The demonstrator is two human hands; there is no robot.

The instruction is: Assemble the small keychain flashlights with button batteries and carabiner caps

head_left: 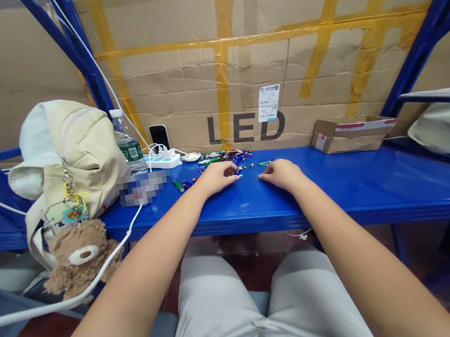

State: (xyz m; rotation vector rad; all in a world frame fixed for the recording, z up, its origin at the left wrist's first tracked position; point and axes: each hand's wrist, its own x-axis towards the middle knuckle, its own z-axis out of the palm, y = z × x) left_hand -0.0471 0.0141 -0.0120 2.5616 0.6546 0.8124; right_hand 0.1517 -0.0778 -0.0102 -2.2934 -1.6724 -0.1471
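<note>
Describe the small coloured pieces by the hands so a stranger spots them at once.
On the blue steel shelf, below the big cardboard sheet printed LED, lies a loose scatter of small coloured pieces. It sits just beyond the person's left hand and right hand, right of the white power strip, the only heap of many tiny multicoloured bits.

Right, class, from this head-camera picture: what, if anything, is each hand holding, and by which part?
Nothing is clearly held. The left hand and right hand lie on the blue shelf, fingertips by small coloured pieces; any pinch is too small to tell.
</note>
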